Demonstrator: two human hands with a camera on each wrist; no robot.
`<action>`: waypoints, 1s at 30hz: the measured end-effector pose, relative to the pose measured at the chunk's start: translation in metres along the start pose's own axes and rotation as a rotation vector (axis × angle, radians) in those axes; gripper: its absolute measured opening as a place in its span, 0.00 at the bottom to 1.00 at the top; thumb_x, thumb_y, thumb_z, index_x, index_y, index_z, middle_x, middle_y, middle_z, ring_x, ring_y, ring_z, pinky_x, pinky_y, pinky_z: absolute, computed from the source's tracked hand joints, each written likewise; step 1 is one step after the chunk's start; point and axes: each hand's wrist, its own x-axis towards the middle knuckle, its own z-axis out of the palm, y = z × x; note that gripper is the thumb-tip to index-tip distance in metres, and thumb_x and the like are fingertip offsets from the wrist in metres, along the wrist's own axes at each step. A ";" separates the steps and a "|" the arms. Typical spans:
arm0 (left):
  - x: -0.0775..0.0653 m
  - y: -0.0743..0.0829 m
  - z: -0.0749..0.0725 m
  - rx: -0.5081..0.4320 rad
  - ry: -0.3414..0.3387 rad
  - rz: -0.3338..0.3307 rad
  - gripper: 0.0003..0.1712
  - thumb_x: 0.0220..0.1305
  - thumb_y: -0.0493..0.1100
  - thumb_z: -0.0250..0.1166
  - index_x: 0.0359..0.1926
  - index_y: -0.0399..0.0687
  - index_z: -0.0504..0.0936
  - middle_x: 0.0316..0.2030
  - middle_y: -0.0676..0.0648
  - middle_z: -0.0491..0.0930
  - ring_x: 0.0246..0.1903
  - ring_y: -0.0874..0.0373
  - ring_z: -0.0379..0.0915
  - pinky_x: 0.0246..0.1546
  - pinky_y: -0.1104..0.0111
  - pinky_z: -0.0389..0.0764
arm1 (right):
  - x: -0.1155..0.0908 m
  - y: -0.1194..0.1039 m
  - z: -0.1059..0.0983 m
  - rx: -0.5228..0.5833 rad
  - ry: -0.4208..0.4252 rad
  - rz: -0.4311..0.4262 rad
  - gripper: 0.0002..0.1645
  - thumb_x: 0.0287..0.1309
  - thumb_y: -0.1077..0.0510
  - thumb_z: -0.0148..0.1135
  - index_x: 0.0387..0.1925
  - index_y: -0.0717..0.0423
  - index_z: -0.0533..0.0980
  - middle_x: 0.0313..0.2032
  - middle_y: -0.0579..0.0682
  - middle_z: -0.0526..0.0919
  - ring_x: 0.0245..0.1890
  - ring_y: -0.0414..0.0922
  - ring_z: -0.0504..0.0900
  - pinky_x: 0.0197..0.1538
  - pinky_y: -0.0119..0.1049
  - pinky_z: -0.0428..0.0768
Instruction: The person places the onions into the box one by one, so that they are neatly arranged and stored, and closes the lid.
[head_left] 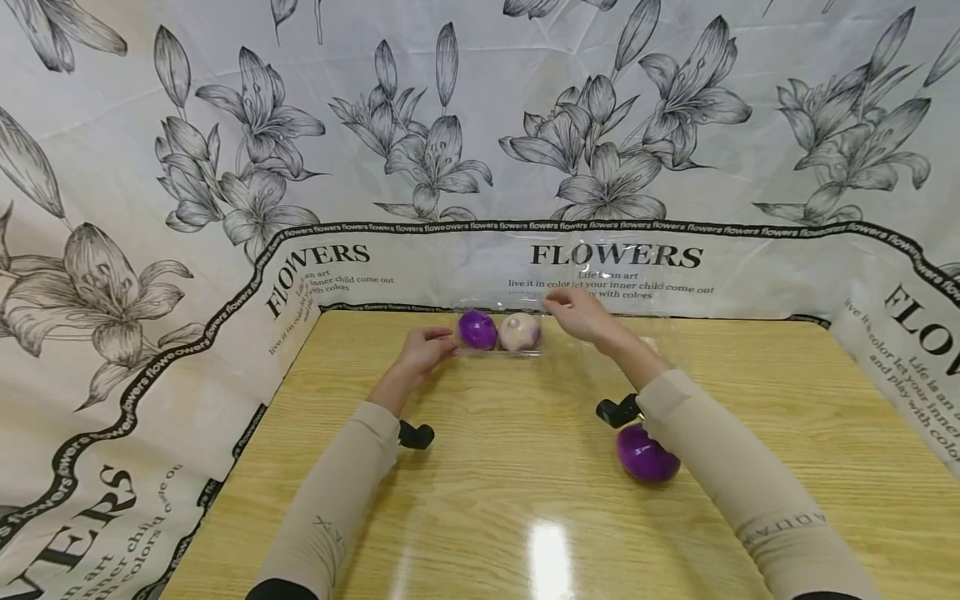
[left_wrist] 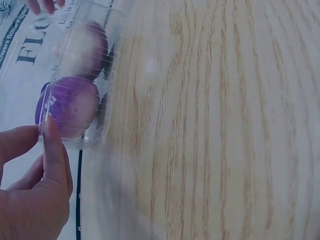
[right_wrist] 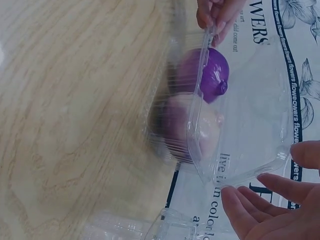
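A clear plastic clamshell box (head_left: 517, 353) stands at the far edge of the table, its lid (right_wrist: 255, 115) raised. Inside, side by side, are a glossy purple onion-like bulb (head_left: 477, 330) and a whitish bulb (head_left: 519, 332) with purple patches. At the box's left end, my left hand (left_wrist: 37, 185) pinches the rim between thumb and fingers. My right hand (right_wrist: 280, 200) is at the other end, thumb and fingertips holding the lid's corner. Another glossy purple bulb (head_left: 648, 454) lies on the table beside my right forearm, partly hidden by the sleeve.
A second clear plastic container (right_wrist: 165, 227) sits to the right of the box, partly behind my right hand in the head view. Floral cloth (head_left: 420, 258) hangs behind and beside the wooden table (head_left: 487, 500). A black wrist mount (head_left: 618, 411) sticks out near the loose bulb.
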 end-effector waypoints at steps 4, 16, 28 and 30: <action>-0.001 0.000 -0.001 0.003 -0.002 -0.005 0.25 0.72 0.25 0.57 0.68 0.24 0.68 0.53 0.34 0.73 0.58 0.36 0.76 0.61 0.60 0.84 | -0.005 0.001 0.004 -0.013 -0.020 -0.008 0.33 0.79 0.49 0.47 0.73 0.66 0.62 0.70 0.67 0.67 0.71 0.64 0.64 0.71 0.61 0.72; -0.007 -0.005 -0.001 0.010 0.015 0.002 0.23 0.76 0.31 0.55 0.68 0.26 0.69 0.61 0.29 0.72 0.59 0.36 0.74 0.62 0.59 0.83 | -0.010 0.010 0.017 -0.022 -0.050 0.025 0.36 0.77 0.50 0.49 0.73 0.73 0.58 0.70 0.72 0.63 0.71 0.67 0.61 0.72 0.61 0.70; -0.013 -0.001 0.000 -0.032 0.047 -0.019 0.28 0.82 0.48 0.51 0.70 0.30 0.66 0.56 0.36 0.72 0.56 0.39 0.77 0.57 0.61 0.86 | -0.012 0.011 0.019 -0.077 -0.091 0.054 0.37 0.77 0.53 0.47 0.73 0.77 0.54 0.69 0.75 0.64 0.70 0.67 0.64 0.70 0.59 0.74; -0.014 -0.001 0.001 -0.030 0.038 -0.015 0.29 0.82 0.47 0.50 0.71 0.30 0.64 0.57 0.35 0.71 0.57 0.38 0.76 0.58 0.60 0.86 | -0.011 0.012 0.019 -0.076 -0.096 0.057 0.37 0.77 0.53 0.48 0.73 0.77 0.55 0.69 0.75 0.64 0.70 0.67 0.65 0.70 0.58 0.75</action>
